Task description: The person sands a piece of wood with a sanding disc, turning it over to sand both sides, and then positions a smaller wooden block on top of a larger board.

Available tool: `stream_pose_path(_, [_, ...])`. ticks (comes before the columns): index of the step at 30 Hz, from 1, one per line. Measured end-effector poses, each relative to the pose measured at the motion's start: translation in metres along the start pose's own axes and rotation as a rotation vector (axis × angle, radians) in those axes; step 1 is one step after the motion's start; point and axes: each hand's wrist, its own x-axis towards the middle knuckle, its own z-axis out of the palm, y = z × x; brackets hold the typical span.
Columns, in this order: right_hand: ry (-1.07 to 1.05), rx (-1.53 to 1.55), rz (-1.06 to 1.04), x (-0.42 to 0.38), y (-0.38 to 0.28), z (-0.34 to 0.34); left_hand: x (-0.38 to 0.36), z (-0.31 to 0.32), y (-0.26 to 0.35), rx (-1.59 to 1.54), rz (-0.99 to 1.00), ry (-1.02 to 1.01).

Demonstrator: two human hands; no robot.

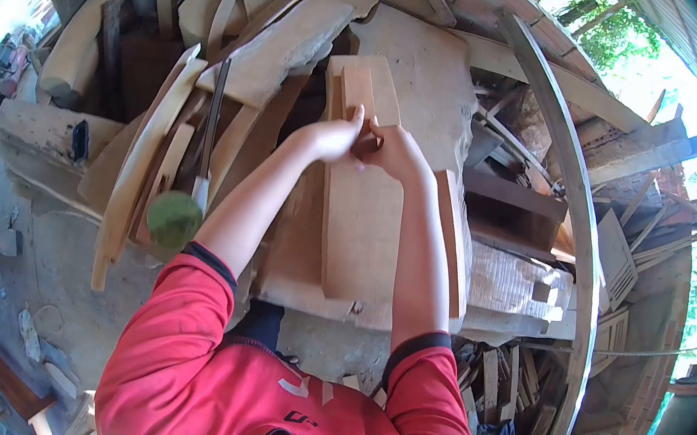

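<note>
A long flat wooden board (361, 219) lies lengthwise in front of me on a pile of timber. A smaller narrow wood piece (356, 91) rests on its far end. My left hand (332, 138) and my right hand (394, 153) meet at the near end of that small piece, fingers curled together on it. Whether a small tool is held between them I cannot tell. Both forearms reach out from red sleeves.
Curved and flat wood offcuts (151, 147) are stacked to the left, with a saw blade (213, 125) and a green ball-shaped object (173, 219). A long curved plank (578, 212) arcs at right over scrap pieces (502, 387). Dirt ground (35, 255) lies at lower left.
</note>
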Motion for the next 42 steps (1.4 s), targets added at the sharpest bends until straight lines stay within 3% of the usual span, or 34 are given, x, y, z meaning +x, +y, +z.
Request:
stream_pose_path(5, [-0.004, -0.01, -0.019, 0.092, 0.007, -0.01, 0.057, -0.053, -0.046, -0.055, -0.038, 0.017])
stream_pose_path(11, [-0.041, -0.016, -0.028, 0.098, 0.017, -0.008, 0.061, -0.048, -0.057, -0.072, -0.016, 0.054])
stream_pose_path(19, [-0.018, -0.066, -0.047, -0.007, 0.002, -0.002, -0.001, 0.008, -0.007, -0.045, 0.076, 0.019])
stream_pose_path(23, [-0.054, 0.099, 0.016, -0.112, -0.022, 0.012, -0.056, 0.076, 0.027, -0.119, 0.075, -0.011])
stream_pose_path(25, [0.093, -0.05, 0.022, -0.198, -0.041, 0.026, -0.12, 0.115, 0.076, -0.014, 0.101, -0.017])
stream_pose_path(30, [0.054, -0.005, 0.128, -0.295, -0.059, 0.027, -0.187, 0.165, 0.136, 0.085, 0.178, 0.009])
stream_pose_path(35, [0.029, -0.035, 0.105, -0.311, -0.052, 0.023, -0.195, 0.167, 0.161, 0.185, 0.089, -0.003])
stream_pose_path(42, [-0.036, -0.169, 0.045, -0.231, -0.052, 0.001, -0.147, 0.111, 0.128, 0.277, -0.013, -0.006])
